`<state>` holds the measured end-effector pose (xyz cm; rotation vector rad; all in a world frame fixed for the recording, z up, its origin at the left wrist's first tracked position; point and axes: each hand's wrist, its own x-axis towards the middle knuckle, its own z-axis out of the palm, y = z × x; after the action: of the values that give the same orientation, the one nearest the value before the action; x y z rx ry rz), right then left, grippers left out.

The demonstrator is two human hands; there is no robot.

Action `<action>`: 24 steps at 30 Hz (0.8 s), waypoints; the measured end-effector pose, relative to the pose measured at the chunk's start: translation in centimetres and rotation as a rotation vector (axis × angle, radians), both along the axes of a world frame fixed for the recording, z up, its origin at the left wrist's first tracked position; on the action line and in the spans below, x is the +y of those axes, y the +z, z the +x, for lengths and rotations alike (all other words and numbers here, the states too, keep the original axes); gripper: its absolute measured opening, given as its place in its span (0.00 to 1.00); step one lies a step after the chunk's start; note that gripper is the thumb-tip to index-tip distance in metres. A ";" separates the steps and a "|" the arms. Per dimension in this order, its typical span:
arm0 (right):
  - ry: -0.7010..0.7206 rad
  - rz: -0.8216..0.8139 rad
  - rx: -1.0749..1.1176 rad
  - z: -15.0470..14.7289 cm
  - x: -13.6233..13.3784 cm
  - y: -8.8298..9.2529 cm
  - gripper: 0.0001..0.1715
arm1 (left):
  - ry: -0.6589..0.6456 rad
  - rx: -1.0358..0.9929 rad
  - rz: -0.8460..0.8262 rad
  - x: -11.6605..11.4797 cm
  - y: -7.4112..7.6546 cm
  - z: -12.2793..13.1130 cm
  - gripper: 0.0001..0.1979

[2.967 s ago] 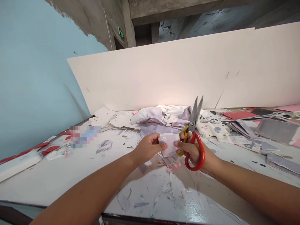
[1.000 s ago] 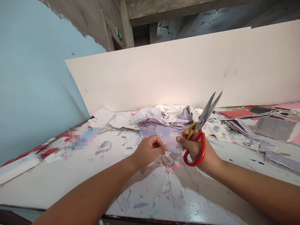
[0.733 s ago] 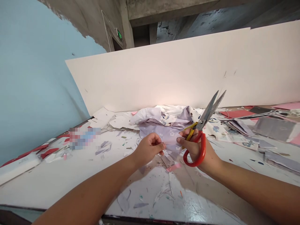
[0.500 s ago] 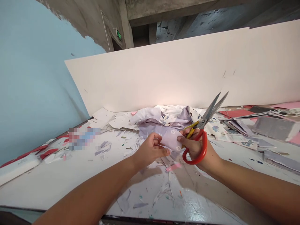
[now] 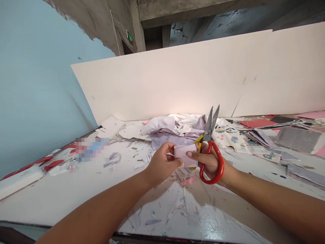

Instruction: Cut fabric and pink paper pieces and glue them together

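**A:** Take the hands as the centre of the clock, twelve straight ahead. What's biggest?

**B:** A long white work table (image 5: pixel 63 200), littered with scraps, spans the view. A pale board (image 5: pixel 162 78) stands along its far edge at twelve, and a blue wall (image 5: pixel 38 84) rises at ten.

**A:** What's on the table?

**B:** A crumpled heap of lilac floral fabric (image 5: pixel 175 130) sits at twelve, just beyond the hands. Toward two and three lie a floral cloth (image 5: pixel 227 137), red sheets (image 5: pixel 256 124) and a grey stack (image 5: pixel 297 139). A pixelated patch (image 5: pixel 91 149) blurs whatever lies at nine.

**A:** And the hands?

**B:** The left hand (image 5: pixel 161 162) and right hand (image 5: pixel 209 166) hold a small pale lilac fabric piece (image 5: pixel 185 156) between them, above the table, at the very centre.

**A:** How do the fingers stand?

**B:** The left fingers (image 5: pixel 169 146) curl over the piece, pinching it against the left thumb (image 5: pixel 179 162). The right thumb (image 5: pixel 190 154) presses on its face. The other right fingers are mostly hidden, so I can't tell how they sit.

**A:** Anything else in that grip?

**B:** Red-handled scissors (image 5: pixel 215 176) sit in the right hand, their steel blades (image 5: pixel 210 122) pointing to one, tips slightly apart. A yellow strip (image 5: pixel 200 142) lies against them, too hidden to identify. A pink scrap (image 5: pixel 188 181) lies at six, just below the hands.
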<state>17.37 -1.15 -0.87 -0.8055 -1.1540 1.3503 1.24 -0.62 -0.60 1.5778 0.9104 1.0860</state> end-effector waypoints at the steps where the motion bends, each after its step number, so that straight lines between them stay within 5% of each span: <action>1: 0.008 0.001 -0.040 0.0 -0.2 0.2 0.16 | -0.009 0.009 0.006 0.0 0.0 -0.1 0.13; 9: -0.191 0.047 -0.349 0.0 -1.0 1.2 0.15 | -0.055 -0.037 -0.019 0.4 0.4 -0.2 0.08; 24: -0.245 0.117 -0.344 0.8 0.3 -0.2 0.15 | 0.102 -0.068 -0.057 1.1 -0.1 -0.3 0.14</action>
<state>18.22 -0.84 -1.11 -1.0838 -1.3366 0.9557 0.92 0.44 -0.73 1.4520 0.9766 1.1677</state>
